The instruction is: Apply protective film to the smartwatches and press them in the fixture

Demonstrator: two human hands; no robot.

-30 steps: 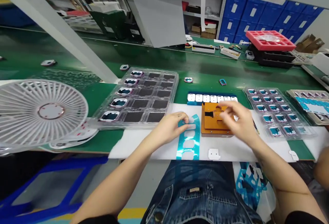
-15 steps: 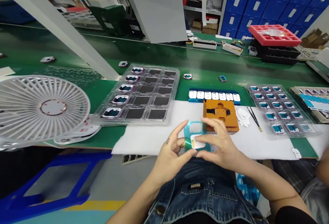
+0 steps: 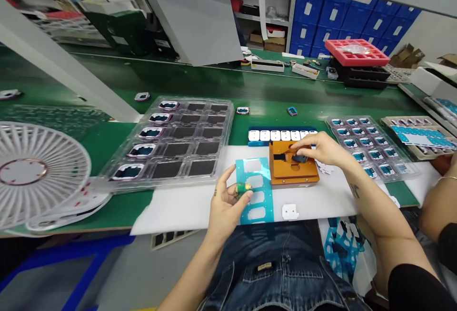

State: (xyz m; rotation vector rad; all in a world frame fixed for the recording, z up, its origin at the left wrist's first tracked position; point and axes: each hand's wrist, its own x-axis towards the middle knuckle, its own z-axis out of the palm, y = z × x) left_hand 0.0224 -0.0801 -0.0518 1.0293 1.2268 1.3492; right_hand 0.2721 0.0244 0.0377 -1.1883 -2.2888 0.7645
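Note:
My left hand point(image 3: 228, 201) pinches the left edge of a translucent blue film sheet point(image 3: 270, 182) with a column of rounded cutouts. A green and gold wrap point(image 3: 243, 188) covers one of its fingertips. My right hand point(image 3: 321, 150) reaches over an orange fixture block point(image 3: 285, 174), fingers closed around a small black block point(image 3: 299, 158) on its top. Just left of those fingers is another dark insert point(image 3: 281, 157). Near the front edge a small white plate with two holes point(image 3: 290, 212) lies on the white mat point(image 3: 189, 206).
Left of the mat stands a clear tray point(image 3: 164, 183) with framed parts in one column, beside a white fan point(image 3: 43, 178). Behind the fixture lies a strip of white pieces point(image 3: 274, 135). At right are another filled tray point(image 3: 357, 142) and a neighbouring person's arm point(image 3: 437, 201).
My right hand has left the film and moved up and right onto the fixture's black block. My left hand keeps the film, now lower on the mat. The view has shifted right.

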